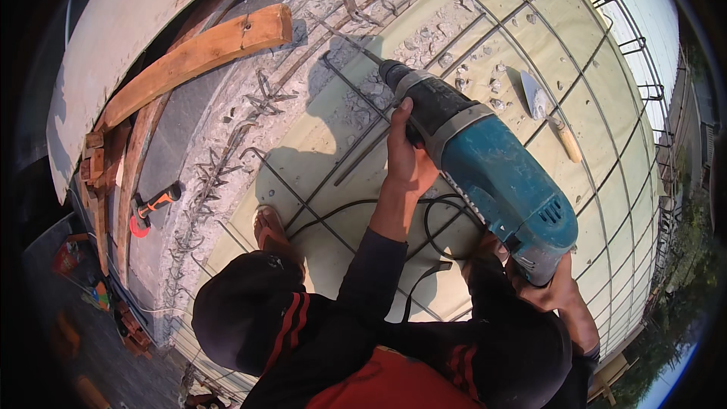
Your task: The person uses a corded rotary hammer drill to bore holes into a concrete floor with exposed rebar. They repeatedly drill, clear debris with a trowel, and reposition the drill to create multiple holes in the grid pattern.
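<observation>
Both my hands hold a teal and black rotary hammer drill (506, 170), which lies slantwise across the view. My left hand (410, 153) is closed around its front part, with the thumb up along the black housing and the other fingers hidden under it. At the back end, my right hand (556, 289) is wrapped round the rear grip, its fingers partly covered by the body. The long thin bit (350, 42) points up and left, over the rough broken concrete strip (254, 110). From the picture I cannot tell whether its tip touches the concrete.
A rebar grid (598, 132) covers the pale sheet I squat on, with bent bar ends near the concrete. A trowel (564, 138) and rubble lie right of the drill. A black cable (425, 229) loops below. Leftward are a timber beam (201, 57) and an orange-handled tool (160, 198).
</observation>
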Tool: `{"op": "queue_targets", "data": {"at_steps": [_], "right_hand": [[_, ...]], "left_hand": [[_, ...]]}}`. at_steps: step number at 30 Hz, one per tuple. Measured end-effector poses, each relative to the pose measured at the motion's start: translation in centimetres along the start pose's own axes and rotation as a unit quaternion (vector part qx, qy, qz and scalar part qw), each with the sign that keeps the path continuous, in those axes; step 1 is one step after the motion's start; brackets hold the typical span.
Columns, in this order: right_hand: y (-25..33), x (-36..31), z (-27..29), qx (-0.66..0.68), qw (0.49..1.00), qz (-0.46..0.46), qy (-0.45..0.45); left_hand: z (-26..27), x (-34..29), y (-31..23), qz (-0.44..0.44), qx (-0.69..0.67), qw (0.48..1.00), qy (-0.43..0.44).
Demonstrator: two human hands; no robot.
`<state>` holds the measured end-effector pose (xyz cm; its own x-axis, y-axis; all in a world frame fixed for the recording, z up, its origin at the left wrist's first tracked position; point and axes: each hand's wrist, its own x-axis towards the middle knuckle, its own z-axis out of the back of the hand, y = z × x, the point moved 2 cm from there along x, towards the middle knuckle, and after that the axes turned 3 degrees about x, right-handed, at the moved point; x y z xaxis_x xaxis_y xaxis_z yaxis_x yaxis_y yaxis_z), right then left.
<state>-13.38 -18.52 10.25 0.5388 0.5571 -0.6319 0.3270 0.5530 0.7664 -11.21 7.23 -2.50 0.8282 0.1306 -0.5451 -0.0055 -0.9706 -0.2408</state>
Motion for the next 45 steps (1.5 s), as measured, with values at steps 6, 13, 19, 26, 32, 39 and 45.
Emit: {"op": "queue_targets", "data": {"at_steps": [6,13,19,26,32,39,45], "right_hand": [[10.7,-3.3,-8.1,-0.093,0.988,-0.002,-0.123],[20.1,0.3,-18.3,-0.186,0.971,-0.056,-0.138],[16.2,1.2,-24.1,-0.156,0.966,0.039,-0.202],[10.4,3.6,-27.4,-0.028,0.957,0.091,-0.273],[8.7,4.1,-27.1,0.002,0.959,0.114,-0.259],[10.1,5.1,-27.7,0.086,0.949,0.141,-0.27],[14.8,6.2,-27.6,0.115,0.953,0.147,-0.239]], "left_hand": [[-1.2,-2.5,-5.3,0.101,-0.08,0.99,0.057],[1.1,-3.2,-11.1,0.13,-0.135,0.968,0.165],[3.4,-3.1,-13.8,0.143,-0.1,0.981,0.084],[7.0,-2.3,-12.9,0.083,0.031,0.994,0.057],[8.6,-2.4,-13.2,0.082,0.069,0.992,0.067],[9.7,-3.1,-12.8,0.096,0.089,0.989,0.069],[10.1,-2.3,-12.8,0.113,0.094,0.986,0.078]]}}
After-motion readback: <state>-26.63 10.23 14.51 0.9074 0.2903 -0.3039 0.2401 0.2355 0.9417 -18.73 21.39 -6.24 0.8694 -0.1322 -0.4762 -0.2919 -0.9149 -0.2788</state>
